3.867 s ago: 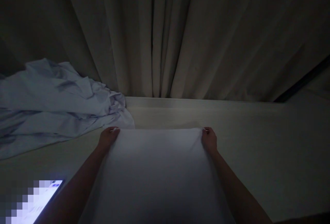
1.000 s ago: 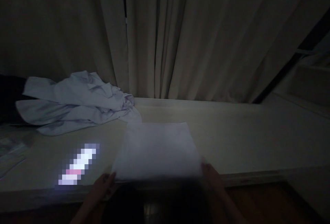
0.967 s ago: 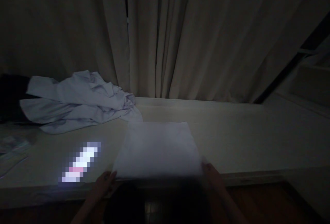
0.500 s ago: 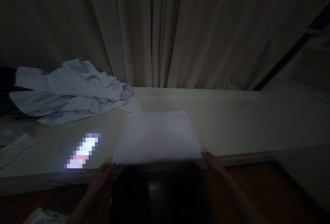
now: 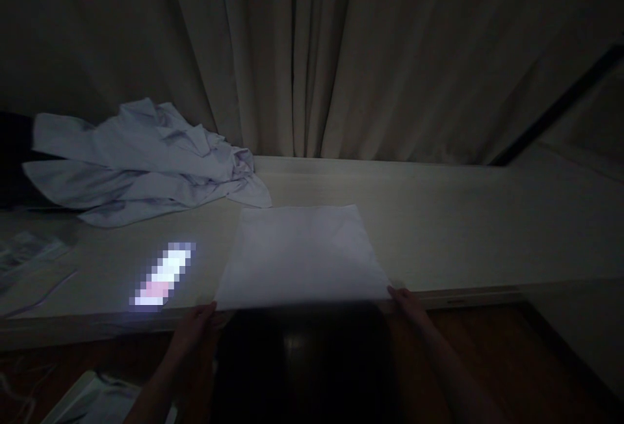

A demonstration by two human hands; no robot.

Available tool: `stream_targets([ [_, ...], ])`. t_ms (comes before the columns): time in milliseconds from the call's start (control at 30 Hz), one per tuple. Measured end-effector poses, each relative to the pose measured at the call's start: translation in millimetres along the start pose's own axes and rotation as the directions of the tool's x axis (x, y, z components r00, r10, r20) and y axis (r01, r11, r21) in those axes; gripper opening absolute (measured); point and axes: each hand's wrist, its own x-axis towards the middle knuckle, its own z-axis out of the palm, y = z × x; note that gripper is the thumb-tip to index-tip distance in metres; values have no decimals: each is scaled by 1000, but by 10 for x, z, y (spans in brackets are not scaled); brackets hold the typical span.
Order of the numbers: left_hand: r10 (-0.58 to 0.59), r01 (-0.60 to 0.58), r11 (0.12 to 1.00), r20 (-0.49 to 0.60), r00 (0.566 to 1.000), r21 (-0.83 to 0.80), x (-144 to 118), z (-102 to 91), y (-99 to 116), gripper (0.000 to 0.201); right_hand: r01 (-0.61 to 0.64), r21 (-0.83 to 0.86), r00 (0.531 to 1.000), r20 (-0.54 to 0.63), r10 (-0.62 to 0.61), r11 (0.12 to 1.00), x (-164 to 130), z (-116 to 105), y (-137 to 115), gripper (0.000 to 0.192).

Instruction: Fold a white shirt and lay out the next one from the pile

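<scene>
A flat white rectangular cloth [image 5: 299,251] lies on the pale table with its near edge at the table's front. My left hand [image 5: 199,321] grips its near left corner between thumb and fingers. At the near right corner, my right hand [image 5: 405,299] pinches the cloth in the same way. Both arms reach forward on either side of my dark-clothed lap. The cloth's surface looks smooth and spread out, though dim light hides fine detail.
Crumpled white garments [image 5: 160,157] lie at the back left. A glowing, pixelated phone-shaped object [image 5: 163,276] sits left of the cloth, with a clear plastic bag [image 5: 32,251] farther left. Curtains [image 5: 414,60] hang behind the table [image 5: 468,229]. A pale-rimmed container [image 5: 92,391] stands at lower left.
The view has shifted slightly, so the table and garments sit a little higher and farther right. Both hands still hold the cloth's near corners, and its near edge looks straighter.
</scene>
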Motion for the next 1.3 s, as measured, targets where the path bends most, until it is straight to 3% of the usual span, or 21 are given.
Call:
stream_targets([
  [100, -58, 65, 991, 69, 996, -114, 21, 24, -29, 31, -10, -26, 997, -74, 8, 1000, 19, 8, -32, 42],
  [233, -98, 101, 990, 32, 995, -99, 73, 41, 26, 29, 11, -47, 991, -131, -17, 999, 33, 20, -65, 33],
  [367, -163, 161, 979, -3, 987, -126, 108, 98, 44, 23, 47, -63, 989, -134, -56, 997, 32, 61, -44, 33],
  [533, -184, 189, 967, 46, 982, -170, 143, 124, 13, 25, 68, -136, 993, -82, -79, 988, 91, 84, -17, 32],
  [700, -69, 70, 998, 48, 996, -2, 244, 27, 110, 32, 91, -272, 996, 13, -91, 958, 219, 40, -90, 43],
  [900, -38, 29, 991, 66, 997, 133, 418, 13, 143, 34, 102, -460, 992, -17, -124, 882, 318, -41, -229, 28],
  [1000, 28, -38, 970, 45, 999, 239, 529, 26, 195, 38, 102, -513, 989, -38, -141, 852, 346, -53, -379, 33],
  [1167, 154, -142, 899, 4, 988, 413, 665, 124, 568, 43, 115, -578, 981, -62, -184, 808, 421, 134, -720, 51],
  [1300, 177, -152, 870, -10, 984, 470, 715, 256, 805, 45, 110, -671, 970, -89, -228, 733, 520, 349, -873, 48],
])
